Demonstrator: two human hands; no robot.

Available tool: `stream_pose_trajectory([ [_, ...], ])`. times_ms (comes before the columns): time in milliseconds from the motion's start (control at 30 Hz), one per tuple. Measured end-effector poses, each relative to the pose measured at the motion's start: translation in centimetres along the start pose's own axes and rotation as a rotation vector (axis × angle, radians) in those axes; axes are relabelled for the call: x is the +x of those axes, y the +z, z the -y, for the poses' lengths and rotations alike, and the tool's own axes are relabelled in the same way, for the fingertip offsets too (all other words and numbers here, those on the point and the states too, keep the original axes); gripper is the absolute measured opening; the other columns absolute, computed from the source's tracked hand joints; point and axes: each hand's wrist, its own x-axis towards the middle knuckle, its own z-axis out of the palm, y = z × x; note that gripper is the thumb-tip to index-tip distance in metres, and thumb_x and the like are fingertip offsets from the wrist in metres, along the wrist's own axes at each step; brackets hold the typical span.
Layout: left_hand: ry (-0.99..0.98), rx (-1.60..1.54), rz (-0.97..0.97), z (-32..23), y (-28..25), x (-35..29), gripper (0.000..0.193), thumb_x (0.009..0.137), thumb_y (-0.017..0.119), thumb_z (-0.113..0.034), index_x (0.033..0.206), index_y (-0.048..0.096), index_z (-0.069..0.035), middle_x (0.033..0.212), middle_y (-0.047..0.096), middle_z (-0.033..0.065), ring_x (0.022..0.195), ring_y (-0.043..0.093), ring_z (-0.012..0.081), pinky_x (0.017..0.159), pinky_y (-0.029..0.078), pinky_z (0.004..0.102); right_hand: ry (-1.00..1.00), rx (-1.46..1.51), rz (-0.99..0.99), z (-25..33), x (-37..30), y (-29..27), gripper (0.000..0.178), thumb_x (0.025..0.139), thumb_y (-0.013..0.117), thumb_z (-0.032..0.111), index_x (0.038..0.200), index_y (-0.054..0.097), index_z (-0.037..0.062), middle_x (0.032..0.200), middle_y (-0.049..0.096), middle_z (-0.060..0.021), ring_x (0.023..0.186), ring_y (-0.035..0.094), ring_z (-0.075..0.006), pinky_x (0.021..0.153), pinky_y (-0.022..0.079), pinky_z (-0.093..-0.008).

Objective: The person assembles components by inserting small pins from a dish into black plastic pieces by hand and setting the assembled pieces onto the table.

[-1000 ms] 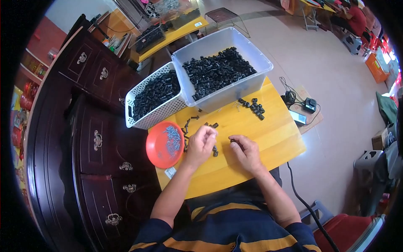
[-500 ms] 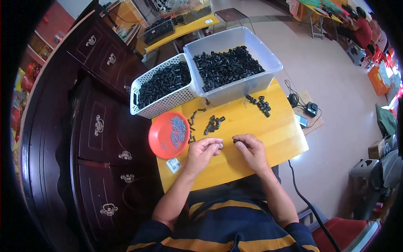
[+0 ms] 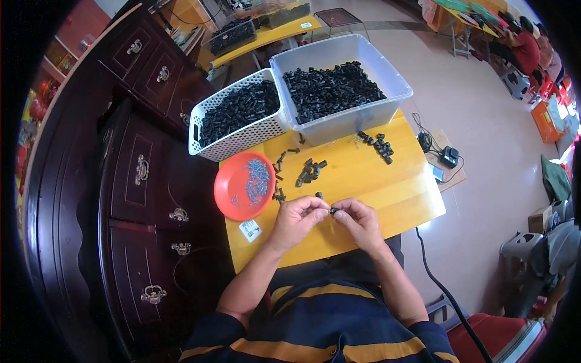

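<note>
My two hands meet over the front of the yellow table, fingertips nearly touching. My right hand [image 3: 361, 225] is closed in a pinch on a small black cylindrical part [image 3: 333, 210]. Against that part come the pinched fingers of my left hand [image 3: 296, 222]; what they hold is mostly hidden. Just beyond the left fingertips is a black piece [image 3: 319, 195]. Farther off lies a loose pile of black parts [image 3: 310, 172]. To the left, a red plate [image 3: 229, 202] holds many small silvery pins, with several dark slender pieces [image 3: 279, 195] beside it.
A white perforated basket [image 3: 237, 138] and a large clear bin [image 3: 357, 118], both full of black parts, stand at the back. More black caps [image 3: 382, 149] lie right of centre. A white label [image 3: 250, 230] is near the plate. Dark drawers [image 3: 139, 212] flank the table's left.
My hands have come together; the left fingers, which showed a small shiny tip, now meet the black part in my right hand. The view has shifted slightly.
</note>
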Motion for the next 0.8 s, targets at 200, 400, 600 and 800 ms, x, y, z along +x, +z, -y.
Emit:
stream_pose_trajectory([
  [200, 0.011, 0.217, -0.015, -1.1, -0.1, -0.3, 0.010, 0.095, 0.074, -0.003, 0.105, 0.075, 0.000, 0.088, 0.073, -0.0007, 0.077, 0.063, 0.0042, 0.071, 0.052, 0.0213, 0.015, 0.004, 0.046, -0.5, -0.2, -0.1, 0.014, 0.099, 0.072, 0.007, 0.111, 0.073, 0.0005, 0.095, 0.074, -0.0010, 0.089, 0.066, -0.0067, 0.082, 0.055, -0.0249],
  [400, -0.062, 0.177, -0.072, 0.4, -0.6, -1.3, 0.009, 0.094, 0.075, -0.004, 0.102, 0.076, 0.000, 0.085, 0.072, -0.0029, 0.075, 0.063, 0.0029, 0.068, 0.051, 0.0208, -0.013, -0.090, 0.088, -0.2, 0.0, 0.3, 0.014, 0.099, 0.072, 0.007, 0.112, 0.073, 0.0000, 0.097, 0.074, -0.0025, 0.090, 0.067, -0.0074, 0.082, 0.055, -0.0255],
  [600, -0.045, 0.238, -0.035, 0.2, -0.7, -1.3, 0.010, 0.095, 0.076, -0.005, 0.102, 0.074, 0.001, 0.085, 0.071, -0.0018, 0.077, 0.063, 0.0031, 0.070, 0.052, 0.0216, 0.031, -0.124, 0.159, -0.2, 0.1, 0.3, 0.015, 0.100, 0.071, 0.007, 0.113, 0.072, -0.0003, 0.100, 0.073, -0.0014, 0.090, 0.066, -0.0072, 0.083, 0.054, -0.0251],
  [800, -0.127, -0.072, 0.088, 0.6, -1.1, 0.0, 0.013, 0.094, 0.078, -0.008, 0.102, 0.071, 0.000, 0.091, 0.070, -0.0005, 0.080, 0.064, 0.0051, 0.072, 0.052, 0.0215, 0.126, 0.159, 0.244, -0.9, 0.2, -0.4, 0.016, 0.101, 0.071, 0.008, 0.114, 0.072, -0.0004, 0.102, 0.074, -0.0017, 0.095, 0.066, -0.0086, 0.087, 0.054, -0.0264],
])
